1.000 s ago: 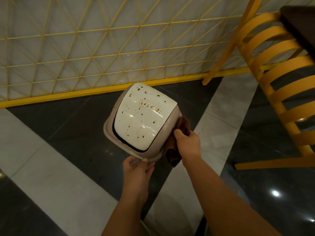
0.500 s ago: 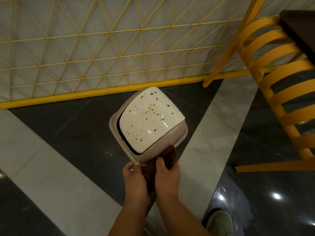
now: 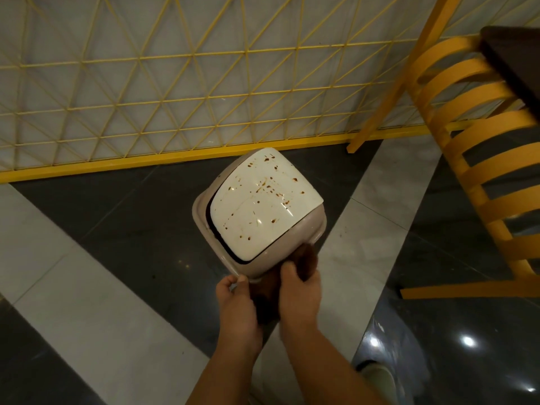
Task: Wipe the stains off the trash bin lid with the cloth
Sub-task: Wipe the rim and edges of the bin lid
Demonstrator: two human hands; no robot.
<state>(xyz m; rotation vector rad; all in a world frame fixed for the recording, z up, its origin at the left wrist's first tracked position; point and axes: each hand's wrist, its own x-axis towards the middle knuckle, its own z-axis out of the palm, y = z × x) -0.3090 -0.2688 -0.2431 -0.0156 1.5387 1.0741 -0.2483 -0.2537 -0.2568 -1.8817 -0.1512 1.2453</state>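
Above the dark floor tiles (image 3: 122, 217), the trash bin lid (image 3: 260, 211) is held up, stains unwiped. The right hand (image 3: 301, 290) has slid the brown cloth (image 3: 304, 261) from the lid's right side to its near rim, pinching it beside the left hand (image 3: 236, 302), which grips that rim.

The trash bin lid (image 3: 258, 213) is held up above the floor (image 3: 117, 235), just beyond the fingertips of both hands. The left hand (image 3: 238, 305) grips the lid's near rim, and the right hand (image 3: 299, 293) sits just beside it to the right. The cloth (image 3: 305, 263) lies between the two hands, under the right fingers (image 3: 287, 270) and against the lid's near edge. Well beyond the fingers stands a lattice fence (image 3: 175, 92); a slatted chair (image 3: 479, 159) is far to their right. A shoe (image 3: 377, 375) lies nearer than the hands, on the right.
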